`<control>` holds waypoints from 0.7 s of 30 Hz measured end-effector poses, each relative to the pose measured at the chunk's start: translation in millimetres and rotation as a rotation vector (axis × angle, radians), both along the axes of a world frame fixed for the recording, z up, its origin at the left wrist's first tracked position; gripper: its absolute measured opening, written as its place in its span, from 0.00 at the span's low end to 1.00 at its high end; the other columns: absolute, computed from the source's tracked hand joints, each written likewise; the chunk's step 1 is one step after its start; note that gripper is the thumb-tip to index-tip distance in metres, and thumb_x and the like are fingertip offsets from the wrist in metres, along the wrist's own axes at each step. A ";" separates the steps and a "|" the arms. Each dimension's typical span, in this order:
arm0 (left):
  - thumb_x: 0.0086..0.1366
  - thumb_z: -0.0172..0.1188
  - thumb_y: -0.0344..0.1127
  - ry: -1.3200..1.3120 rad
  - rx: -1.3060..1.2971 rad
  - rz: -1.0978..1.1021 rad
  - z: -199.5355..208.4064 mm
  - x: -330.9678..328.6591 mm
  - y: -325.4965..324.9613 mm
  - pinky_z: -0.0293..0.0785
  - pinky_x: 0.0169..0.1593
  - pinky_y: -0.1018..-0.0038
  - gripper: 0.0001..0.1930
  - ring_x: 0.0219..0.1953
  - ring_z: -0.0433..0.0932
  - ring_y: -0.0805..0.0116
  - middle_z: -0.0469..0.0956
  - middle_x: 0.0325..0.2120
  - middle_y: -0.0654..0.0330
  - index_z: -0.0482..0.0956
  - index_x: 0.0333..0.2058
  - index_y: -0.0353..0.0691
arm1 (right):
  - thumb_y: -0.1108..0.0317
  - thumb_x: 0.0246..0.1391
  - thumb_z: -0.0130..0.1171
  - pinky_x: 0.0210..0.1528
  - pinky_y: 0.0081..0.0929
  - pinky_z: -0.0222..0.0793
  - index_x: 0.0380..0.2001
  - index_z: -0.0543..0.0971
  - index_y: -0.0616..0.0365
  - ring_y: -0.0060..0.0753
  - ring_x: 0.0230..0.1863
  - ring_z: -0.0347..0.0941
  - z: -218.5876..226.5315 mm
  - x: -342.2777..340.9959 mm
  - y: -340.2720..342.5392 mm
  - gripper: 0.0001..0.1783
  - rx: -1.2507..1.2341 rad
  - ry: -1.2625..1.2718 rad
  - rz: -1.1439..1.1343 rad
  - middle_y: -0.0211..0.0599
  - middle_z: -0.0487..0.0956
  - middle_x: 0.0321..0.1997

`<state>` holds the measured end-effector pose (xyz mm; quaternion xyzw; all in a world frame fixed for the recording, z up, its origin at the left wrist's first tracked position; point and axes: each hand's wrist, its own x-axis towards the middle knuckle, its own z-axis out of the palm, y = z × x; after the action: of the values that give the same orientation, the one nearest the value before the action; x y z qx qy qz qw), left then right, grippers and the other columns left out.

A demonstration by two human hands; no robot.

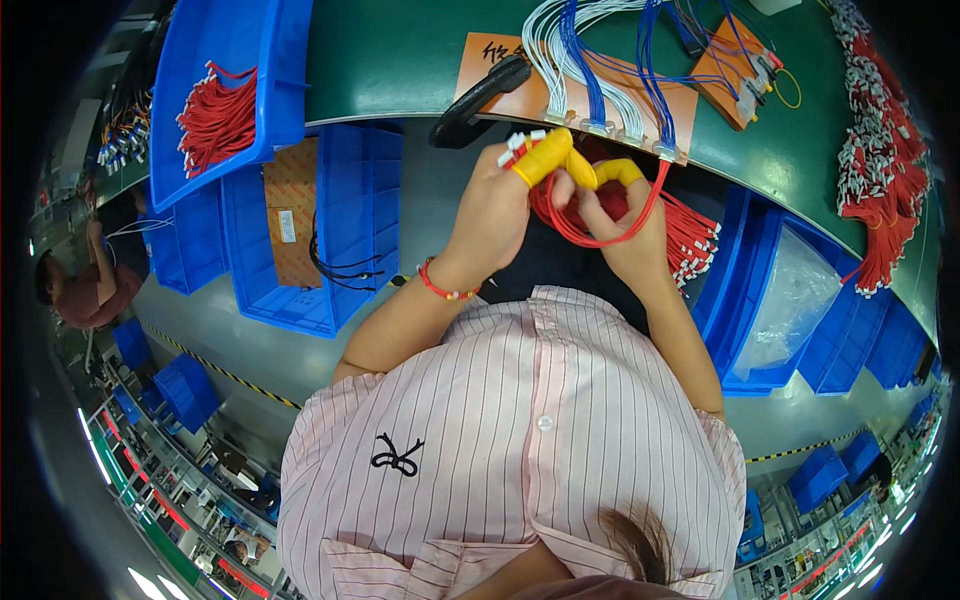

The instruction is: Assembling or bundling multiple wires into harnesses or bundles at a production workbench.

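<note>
My left hand [497,210] is closed on red cables whose white connectors [520,147] stick out above its fingers. Yellow finger cots cover the thumb and fingertips. Beside it, my right hand [632,228], also in yellow cots, has its fingers curled round a looped red cable [600,241]. That loop runs up to the last connector of a test board [612,108] at the table edge. A bundle of red cables with white ends [688,240] lies below my right hand, partly hidden by it. The fingertips of both hands nearly meet.
White and blue wires [575,45] rise from the board, with a black handle [484,100] at its left. Blue bins [345,215] stand at both sides; one holds red cables [217,120]. More red cables [880,180] hang at the far right. A co-worker [95,285] sits at left.
</note>
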<state>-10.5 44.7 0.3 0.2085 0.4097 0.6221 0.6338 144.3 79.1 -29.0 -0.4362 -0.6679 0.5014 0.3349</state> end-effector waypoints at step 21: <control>0.71 0.50 0.40 -0.022 -0.162 -0.086 20.4 15.8 -39.0 0.46 0.20 0.82 0.16 0.16 0.52 0.86 0.61 0.16 0.73 0.73 0.47 0.33 | 0.76 0.53 0.62 0.23 0.13 0.63 0.35 0.72 0.63 0.14 0.22 0.69 33.3 11.3 -11.8 0.09 0.093 0.110 -0.040 0.30 0.75 0.26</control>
<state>5.3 5.7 20.6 0.1670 0.4423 0.5615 0.6791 155.6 67.4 4.3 -0.4053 -0.6622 0.4863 0.4010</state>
